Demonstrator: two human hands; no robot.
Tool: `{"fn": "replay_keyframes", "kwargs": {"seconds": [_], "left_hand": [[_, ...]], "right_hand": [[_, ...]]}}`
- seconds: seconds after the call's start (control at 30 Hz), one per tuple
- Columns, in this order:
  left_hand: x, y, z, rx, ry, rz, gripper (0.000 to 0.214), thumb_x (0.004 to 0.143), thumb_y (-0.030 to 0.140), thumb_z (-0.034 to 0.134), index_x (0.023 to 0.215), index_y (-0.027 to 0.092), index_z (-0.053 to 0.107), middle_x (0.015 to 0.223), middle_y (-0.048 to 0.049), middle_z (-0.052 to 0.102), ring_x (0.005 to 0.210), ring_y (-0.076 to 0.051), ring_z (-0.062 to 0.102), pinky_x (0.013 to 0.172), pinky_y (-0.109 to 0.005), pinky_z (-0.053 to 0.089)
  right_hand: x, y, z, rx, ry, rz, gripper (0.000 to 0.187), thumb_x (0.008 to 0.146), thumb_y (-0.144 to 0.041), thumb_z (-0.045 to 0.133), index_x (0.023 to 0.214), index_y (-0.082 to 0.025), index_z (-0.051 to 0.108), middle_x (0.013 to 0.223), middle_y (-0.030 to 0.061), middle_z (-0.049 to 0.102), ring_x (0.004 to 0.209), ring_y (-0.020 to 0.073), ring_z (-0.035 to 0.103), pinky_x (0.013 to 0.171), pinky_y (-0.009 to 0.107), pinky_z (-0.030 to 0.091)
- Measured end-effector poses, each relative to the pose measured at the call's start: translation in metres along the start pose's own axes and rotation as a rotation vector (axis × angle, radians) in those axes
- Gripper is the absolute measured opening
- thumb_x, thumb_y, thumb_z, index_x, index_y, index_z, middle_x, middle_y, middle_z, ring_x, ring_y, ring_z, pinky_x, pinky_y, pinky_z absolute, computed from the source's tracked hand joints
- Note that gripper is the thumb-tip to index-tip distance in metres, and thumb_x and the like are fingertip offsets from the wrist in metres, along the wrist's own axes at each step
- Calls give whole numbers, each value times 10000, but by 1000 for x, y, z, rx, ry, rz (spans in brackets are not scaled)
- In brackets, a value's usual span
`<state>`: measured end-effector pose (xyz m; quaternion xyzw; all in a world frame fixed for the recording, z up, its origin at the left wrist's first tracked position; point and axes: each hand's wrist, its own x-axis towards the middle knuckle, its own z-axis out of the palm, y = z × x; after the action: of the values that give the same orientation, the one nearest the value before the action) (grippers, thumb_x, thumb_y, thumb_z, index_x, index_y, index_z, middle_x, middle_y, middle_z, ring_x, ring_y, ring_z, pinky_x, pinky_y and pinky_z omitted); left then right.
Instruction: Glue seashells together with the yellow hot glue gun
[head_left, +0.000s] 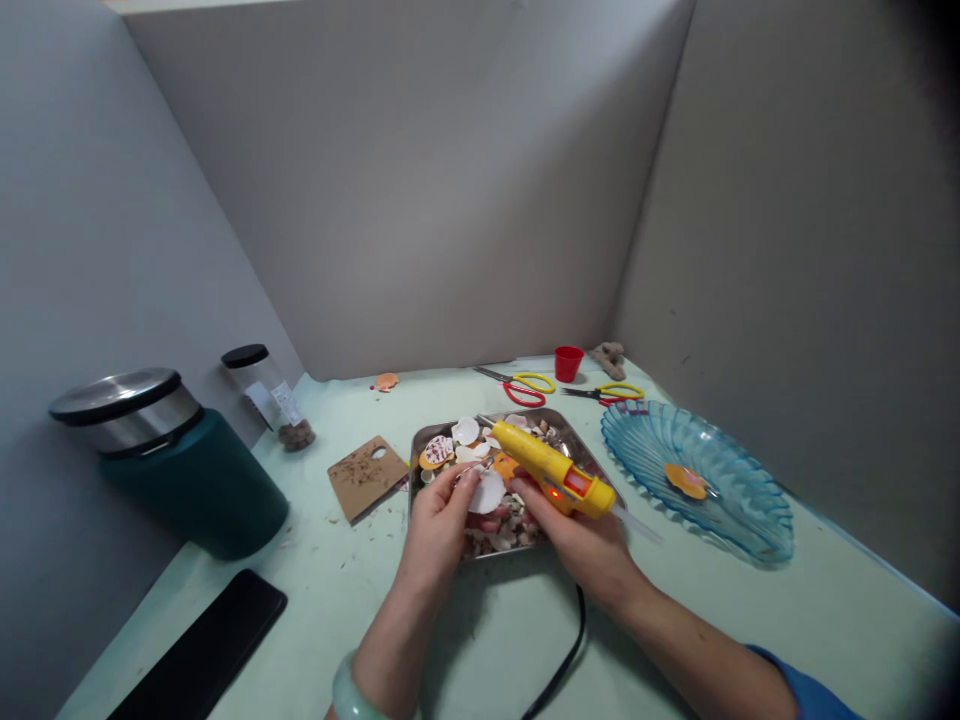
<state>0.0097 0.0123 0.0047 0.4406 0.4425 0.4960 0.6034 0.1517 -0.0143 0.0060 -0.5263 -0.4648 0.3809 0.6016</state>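
Observation:
My left hand (439,525) pinches a white scallop shell (487,492) over a metal tray (415,460) filled with several shells. My right hand (581,545) grips a yellow glue gun (551,470) whose nozzle points up and left over the tray, close to the shell. A red light glows on the gun's side. Its black cord (562,660) trails toward me across the pale green table.
A blue glass dish (720,490) holding an orange shell sits right. Two pairs of yellow-and-red scissors (525,385) and a red cup (568,362) lie behind the tray. A cardboard piece (367,477), teal canister (187,470), jar (270,395) and black phone (206,650) stand left.

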Motion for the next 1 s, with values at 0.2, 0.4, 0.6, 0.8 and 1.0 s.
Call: {"fn": "replay_keyframes", "kwargs": {"seconds": [0.2,0.4,0.6,0.8,1.0], "left_hand": [[0,-4,-1,18,35,27,449,717,511,719,953,172,541,647,24,628,500,-124,593,466,-226,496],[-3,-7,1,208,-106,98,314,802,462,638,909,174,577,670,3,597,564,-141,568,475,-263,537],[-3,-9,1,264,-77,128,302,812,456,624,956,192,595,699,9,570,572,-143,558,448,-242,509],[-5,-5,2,211,-72,113,312,837,462,597,1010,214,518,585,54,570,425,-116,550,430,-209,448],[-4,-2,1,142,-7,75,358,832,467,589,1066,232,453,572,57,602,393,-121,556,382,-182,388]], "right_hand": [[6,3,-4,-55,-11,-71,347,755,-425,731,1008,-187,735,1027,83,765,977,290,708,895,410,567],[8,14,-4,11,-67,-13,357,773,-458,722,999,-182,740,992,89,770,902,275,727,822,391,590],[8,13,-4,-20,-87,-22,285,764,-391,726,983,-209,743,999,70,772,920,276,728,814,378,592],[6,5,-3,-98,-49,-18,281,743,-387,717,951,-202,750,975,73,776,930,305,722,848,421,583],[8,3,-8,-92,-118,-44,268,764,-416,710,933,-216,765,940,40,780,906,281,719,860,406,577]]}}
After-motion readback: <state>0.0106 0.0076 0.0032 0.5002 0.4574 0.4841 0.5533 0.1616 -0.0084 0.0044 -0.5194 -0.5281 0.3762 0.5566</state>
